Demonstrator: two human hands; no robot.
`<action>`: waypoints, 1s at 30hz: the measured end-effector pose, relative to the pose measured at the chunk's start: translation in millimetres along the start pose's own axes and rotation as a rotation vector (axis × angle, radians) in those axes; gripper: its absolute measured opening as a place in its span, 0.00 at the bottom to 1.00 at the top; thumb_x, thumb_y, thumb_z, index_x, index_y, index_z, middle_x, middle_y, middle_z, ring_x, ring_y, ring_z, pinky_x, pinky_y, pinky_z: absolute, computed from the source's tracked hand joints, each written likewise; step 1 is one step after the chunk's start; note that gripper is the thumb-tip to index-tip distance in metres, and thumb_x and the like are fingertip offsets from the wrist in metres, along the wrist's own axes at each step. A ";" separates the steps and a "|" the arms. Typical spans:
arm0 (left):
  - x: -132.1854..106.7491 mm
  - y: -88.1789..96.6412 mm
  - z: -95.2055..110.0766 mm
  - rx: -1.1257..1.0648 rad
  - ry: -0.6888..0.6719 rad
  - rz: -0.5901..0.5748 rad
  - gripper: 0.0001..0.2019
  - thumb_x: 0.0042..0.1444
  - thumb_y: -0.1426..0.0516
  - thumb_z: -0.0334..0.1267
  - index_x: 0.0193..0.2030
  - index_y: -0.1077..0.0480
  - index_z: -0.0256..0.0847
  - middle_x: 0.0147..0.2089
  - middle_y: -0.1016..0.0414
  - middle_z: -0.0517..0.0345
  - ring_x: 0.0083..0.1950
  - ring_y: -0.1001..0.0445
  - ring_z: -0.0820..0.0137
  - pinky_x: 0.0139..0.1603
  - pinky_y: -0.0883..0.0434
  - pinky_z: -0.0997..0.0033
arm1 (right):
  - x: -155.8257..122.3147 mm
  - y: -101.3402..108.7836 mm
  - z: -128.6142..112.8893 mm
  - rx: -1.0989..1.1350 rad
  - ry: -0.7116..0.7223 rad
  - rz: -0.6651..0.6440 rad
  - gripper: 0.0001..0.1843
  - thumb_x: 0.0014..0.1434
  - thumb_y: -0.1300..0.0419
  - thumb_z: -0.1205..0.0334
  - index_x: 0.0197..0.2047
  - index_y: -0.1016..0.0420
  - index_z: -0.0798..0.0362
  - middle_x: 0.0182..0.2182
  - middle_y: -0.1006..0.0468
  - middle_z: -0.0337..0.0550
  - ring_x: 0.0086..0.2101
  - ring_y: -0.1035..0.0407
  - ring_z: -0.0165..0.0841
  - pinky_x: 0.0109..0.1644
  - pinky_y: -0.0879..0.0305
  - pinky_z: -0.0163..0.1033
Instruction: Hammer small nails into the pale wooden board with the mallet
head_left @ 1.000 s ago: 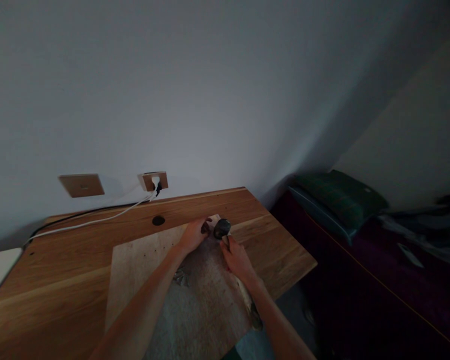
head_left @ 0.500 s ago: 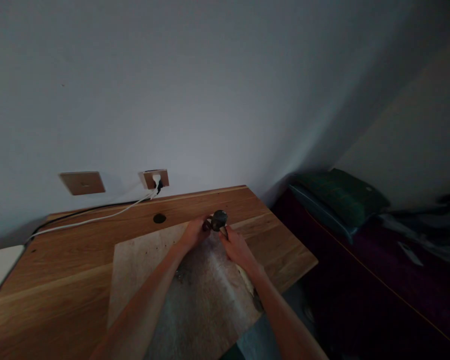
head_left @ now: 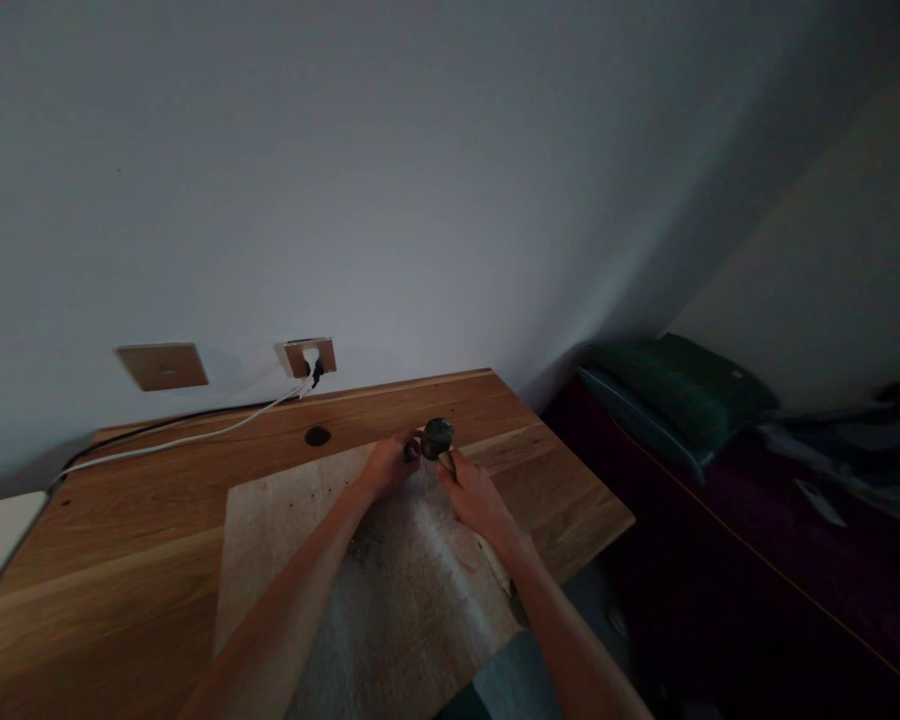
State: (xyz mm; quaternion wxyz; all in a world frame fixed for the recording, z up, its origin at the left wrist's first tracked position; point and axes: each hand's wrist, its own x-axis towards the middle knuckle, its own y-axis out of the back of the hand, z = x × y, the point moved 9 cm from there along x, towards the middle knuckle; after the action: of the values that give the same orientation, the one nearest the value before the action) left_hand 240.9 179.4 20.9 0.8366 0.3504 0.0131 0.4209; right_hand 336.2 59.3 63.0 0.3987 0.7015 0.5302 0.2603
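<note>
My right hand (head_left: 474, 492) is wrapped round the pale handle of a hammer (head_left: 438, 438), whose dark round head points away from me. Just left of that head, the fingers of my left hand (head_left: 391, 466) are closed together near the far edge of a wooden board (head_left: 412, 610). Something small and dark shows at those fingertips, too dim to name. Partly under my right forearm lies a tool with a pale handle (head_left: 495, 562) and a dark end. A few tiny metal bits (head_left: 360, 545), perhaps nails, rest on the board beside my left forearm.
The board lies on a wooden desk (head_left: 150, 520) against a wall. White and black cables (head_left: 195, 438) run from a socket (head_left: 311, 357) along the back, near a round hole (head_left: 317, 436). A white object (head_left: 4, 535) stands at left; a green pillow (head_left: 682, 400) lies on a bed at right.
The hammer's head has tilted slightly, with its round top turned a little more into view. Both hands stay in nearly the same place, and the view has shifted very slightly.
</note>
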 end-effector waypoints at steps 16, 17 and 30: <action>0.7 -1.5 -3.0 -0.007 -0.001 -0.002 0.19 0.48 0.40 0.24 0.48 0.25 0.39 0.39 0.19 0.56 0.39 0.24 0.68 0.41 0.31 0.74 | 3.2 -6.2 -4.2 -0.047 0.015 0.030 0.13 0.71 0.49 0.60 0.50 0.27 0.55 0.39 0.17 0.51 0.41 0.22 0.40 0.39 0.40 0.35; 0.5 -1.5 -3.1 -0.011 0.005 -0.004 0.19 0.49 0.41 0.24 0.48 0.25 0.39 0.38 0.19 0.56 0.38 0.24 0.69 0.41 0.31 0.74 | 3.2 -5.9 -3.8 -0.039 0.014 0.034 0.13 0.71 0.50 0.59 0.51 0.28 0.54 0.39 0.17 0.51 0.40 0.22 0.40 0.39 0.40 0.35; -0.6 1.0 0.6 -0.005 0.020 -0.009 0.20 0.47 0.42 0.22 0.48 0.24 0.40 0.38 0.19 0.56 0.38 0.23 0.67 0.41 0.30 0.73 | 2.7 -9.2 1.2 -0.080 0.009 0.034 0.13 0.70 0.47 0.59 0.51 0.27 0.53 0.40 0.17 0.51 0.44 0.22 0.42 0.41 0.39 0.36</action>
State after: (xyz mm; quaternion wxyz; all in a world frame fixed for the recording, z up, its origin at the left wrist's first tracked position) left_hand 240.0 179.0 21.8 0.8392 0.3440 0.0223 0.4206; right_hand 333.0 62.6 54.5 0.4194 0.6928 0.5092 0.2912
